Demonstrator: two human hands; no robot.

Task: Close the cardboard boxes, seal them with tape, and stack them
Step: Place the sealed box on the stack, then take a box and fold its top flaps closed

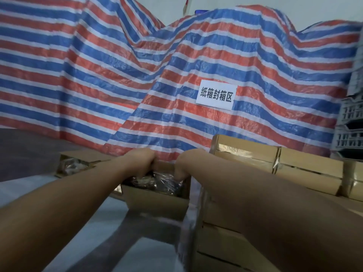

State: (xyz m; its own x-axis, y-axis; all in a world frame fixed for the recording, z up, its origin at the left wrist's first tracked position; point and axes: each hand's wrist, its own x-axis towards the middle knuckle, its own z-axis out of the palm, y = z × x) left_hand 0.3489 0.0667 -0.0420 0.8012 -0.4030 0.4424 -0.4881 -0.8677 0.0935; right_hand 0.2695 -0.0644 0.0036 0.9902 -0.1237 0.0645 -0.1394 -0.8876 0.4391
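- The striped tarp [117, 75], in red, blue and white bands, hangs behind the open box [157, 201] and fills the whole background above it; its folds come down to just behind the box's far edge.
- Sealed boxes [275, 173] are stacked to the right of the open box, from beside it back toward the tarp. Glossy tape runs over their seams, and your right forearm lies across the nearest ones, hiding much of their tops.
- The bench [68, 222] carries the open box; its pale surface with a dark band spreads out in front and to the left of it.
- The open box sits at the middle, between your arms, its flaps not closed, with crinkled clear plastic packaging [157, 182] showing inside.
- A second open box [78, 163] lies to the left of it, just behind your left forearm, also with shiny wrapping inside.
- A grey slatted crate [351, 124] stands far to the right, past the sealed boxes.
- A white sign [216, 94] with printed characters is stuck on the tarp, above and right of the open box.
- Your left hand [143, 160] curls over the open box's far flap, gripping it.
- Your right hand [183, 165] grips the same far edge near the right corner, fingers bent down into the box.
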